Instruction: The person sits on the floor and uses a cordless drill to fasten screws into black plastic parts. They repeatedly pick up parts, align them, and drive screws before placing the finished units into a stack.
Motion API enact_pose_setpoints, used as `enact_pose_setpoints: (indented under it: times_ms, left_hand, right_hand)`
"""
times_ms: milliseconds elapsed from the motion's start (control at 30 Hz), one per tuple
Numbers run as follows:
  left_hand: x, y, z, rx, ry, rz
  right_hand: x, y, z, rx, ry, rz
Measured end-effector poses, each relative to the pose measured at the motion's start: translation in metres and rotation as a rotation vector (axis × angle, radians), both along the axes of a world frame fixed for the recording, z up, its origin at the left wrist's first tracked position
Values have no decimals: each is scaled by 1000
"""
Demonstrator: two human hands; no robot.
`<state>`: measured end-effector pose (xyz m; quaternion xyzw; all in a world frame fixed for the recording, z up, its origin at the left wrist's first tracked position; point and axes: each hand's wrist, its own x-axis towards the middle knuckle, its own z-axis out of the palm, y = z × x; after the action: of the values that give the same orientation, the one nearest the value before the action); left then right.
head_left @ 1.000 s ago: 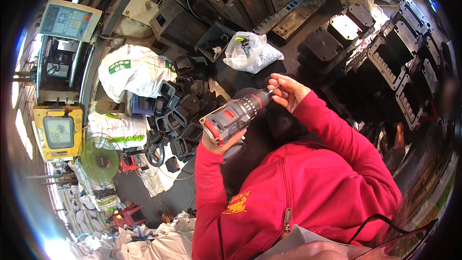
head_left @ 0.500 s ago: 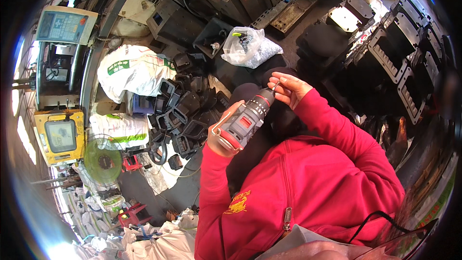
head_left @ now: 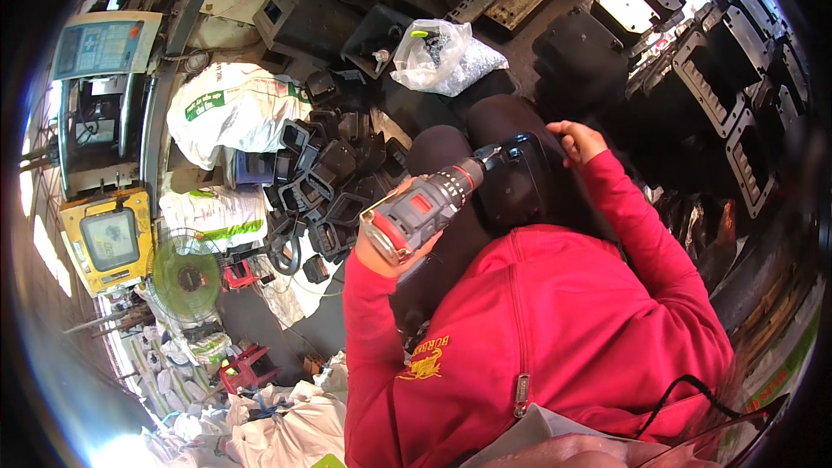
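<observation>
My left hand (head_left: 381, 251) is wrapped round a grey and red cordless drill (head_left: 420, 208), whose chuck points up and to the right. The drill's front end meets the upper edge of a black box-like part (head_left: 513, 186) lying on my lap. Whether a screw sits at the tip is too small to tell. My right hand (head_left: 582, 144) is at the right edge of that part, its fingers bent and closed against the dark edge. Beyond my knees lies a clear plastic bag (head_left: 459, 61) full of small shiny pieces.
Many black frame-like parts (head_left: 316, 186) lie heaped on the left, beside white sacks (head_left: 230, 113). Black housings with metal plates (head_left: 626, 9) are stacked at the right. A green fan (head_left: 185, 276) and a yellow-framed screen (head_left: 110, 238) stand at far left.
My right hand has left the drill's tip and moved right to the black part. The drill has come down and left, its tip now at the part, which shows more plainly.
</observation>
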<state>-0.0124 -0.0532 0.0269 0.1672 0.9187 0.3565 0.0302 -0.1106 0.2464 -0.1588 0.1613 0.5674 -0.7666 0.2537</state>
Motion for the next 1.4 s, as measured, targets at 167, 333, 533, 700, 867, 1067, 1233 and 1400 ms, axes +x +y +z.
enact_pose_setpoints:
  times_ms: [167, 333, 533, 700, 867, 1067, 1233, 1400]
  left_hand:
    - [-1, 12, -4, -26, -126, 45]
    - [-4, 17, -3, 46, -268, 124]
    - [-8, 18, -9, -25, -192, 104]
    - [-11, 18, -12, -116, -197, 100]
    - [-17, 25, -4, -104, -451, 91]
    - [-24, 45, 10, -57, -480, 87]
    - [-28, 54, 6, -112, -409, 15]
    - [-30, 50, -3, -213, -215, -76]
  right_hand:
    - [8, -21, -16, 394, 144, 150]
    - [-9, -37, -6, 562, 351, 331]
    - [-8, -42, -12, 598, 403, 324]
    - [-4, -39, -14, 604, 454, 314]
    - [-1, -39, -13, 656, 490, 297]
    - [6, -39, -15, 656, 546, 231]
    - [6, -34, -15, 659, 492, 319]
    - [6, -34, -18, 611, 580, 261]
